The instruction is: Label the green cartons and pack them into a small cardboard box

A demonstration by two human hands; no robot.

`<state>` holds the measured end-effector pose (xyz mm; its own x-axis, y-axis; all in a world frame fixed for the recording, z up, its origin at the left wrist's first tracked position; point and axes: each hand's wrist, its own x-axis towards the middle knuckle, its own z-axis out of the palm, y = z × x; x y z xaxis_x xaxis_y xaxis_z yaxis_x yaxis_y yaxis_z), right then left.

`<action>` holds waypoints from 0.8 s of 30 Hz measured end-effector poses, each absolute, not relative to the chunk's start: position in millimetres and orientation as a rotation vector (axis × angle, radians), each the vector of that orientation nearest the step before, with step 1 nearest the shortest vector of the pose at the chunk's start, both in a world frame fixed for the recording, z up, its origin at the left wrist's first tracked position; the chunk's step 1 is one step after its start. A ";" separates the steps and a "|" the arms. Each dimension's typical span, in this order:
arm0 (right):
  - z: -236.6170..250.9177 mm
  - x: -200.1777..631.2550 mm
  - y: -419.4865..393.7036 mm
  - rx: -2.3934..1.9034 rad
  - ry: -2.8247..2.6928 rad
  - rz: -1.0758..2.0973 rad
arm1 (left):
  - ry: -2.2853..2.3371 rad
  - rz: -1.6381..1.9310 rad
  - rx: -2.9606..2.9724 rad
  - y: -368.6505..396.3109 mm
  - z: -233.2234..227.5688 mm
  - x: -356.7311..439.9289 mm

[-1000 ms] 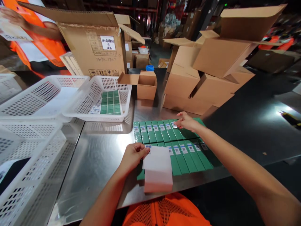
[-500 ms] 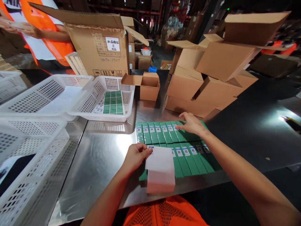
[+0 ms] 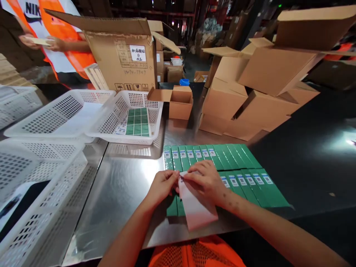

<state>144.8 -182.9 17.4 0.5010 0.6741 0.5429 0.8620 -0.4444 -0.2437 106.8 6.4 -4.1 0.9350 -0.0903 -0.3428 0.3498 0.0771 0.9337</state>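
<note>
Since before, right hand [image 3: 207, 181] has left the green boxes [image 3: 239, 163] for the label strip [image 3: 196, 207]. Both hands pinch its top edge, left hand [image 3: 162, 185] too.

You see overhead glare on the steel table [image 3: 125, 185], a dim far warehouse, edges bowed by wide-angle distortion

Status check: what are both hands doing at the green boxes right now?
Left hand and right hand both pinch the white label strip over the near row of green boxes. Far row partly labelled. White basket beyond, nothing blocking.
</note>
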 end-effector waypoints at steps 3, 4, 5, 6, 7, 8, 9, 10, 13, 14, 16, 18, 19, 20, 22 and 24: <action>22.1 136.2 -183.8 -2.107 -1.337 -0.462 | 0.203 -0.316 1.483 5.8 -4.3 106.2; 25.9 135.2 -185.2 -2.042 -1.291 -0.375 | 0.208 -0.305 1.491 5.8 -4.1 105.9; 30.3 136.6 -187.8 -1.989 -1.203 -0.284 | 0.218 -0.296 1.495 5.9 -4.0 105.5; 35.0 140.9 -192.2 -1.954 -1.068 -0.208 | 0.228 -0.291 1.497 6.1 -4.0 105.2; 39.4 148.5 -198.7 -1.937 -0.899 -0.150 | 0.233 -0.292 1.499 6.3 -4.1 104.9; 43.1 159.2 -207.3 -1.931 -0.714 -0.107 | 0.230 -0.294 1.504 6.6 -4.5 104.6; 45.7 172.4 -217.6 -1.938 -0.517 -0.073 | 0.223 -0.298 1.512 6.8 -5.0 104.4; 47.1 187.3 -229.2 -1.950 -0.331 -0.030 | 0.211 -0.301 1.524 7.0 -5.7 104.3; 44.0 231.0 -263.8 -2.030 0.109 0.127 | 0.170 -0.299 1.566 7.0 -7.9 104.1; 41.3 242.2 -272.9 -2.049 0.199 0.167 | 0.163 -0.298 1.573 6.8 -8.4 104.1; 34.9 257.1 -285.2 -2.070 0.301 0.226 | 0.163 -0.304 1.580 6.6 -9.0 104.4; 29.2 263.6 -290.3 -2.084 0.340 0.264 | 0.183 -0.319 1.584 6.5 -9.1 104.6; 27.1 264.8 -291.1 -2.090 0.352 0.280 | 0.190 -0.329 1.585 6.6 -9.0 104.7; 25.5 265.4 -291.5 -2.097 0.356 0.293 | 0.195 -0.335 1.586 6.7 -8.9 104.8; 23.2 265.9 -291.6 -2.114 0.345 0.311 | 0.192 -0.339 1.589 6.9 -8.7 104.8; 21.2 267.0 -292.0 -2.148 0.310 0.315 | 0.189 -0.335 1.591 7.0 -8.5 104.7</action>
<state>267.0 -292.0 21.2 0.9355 -0.1026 -0.3380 -0.3363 -0.5509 -0.7638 104.7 7.0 -8.5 0.9412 -0.0840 -0.3273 0.3239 -0.0520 0.9447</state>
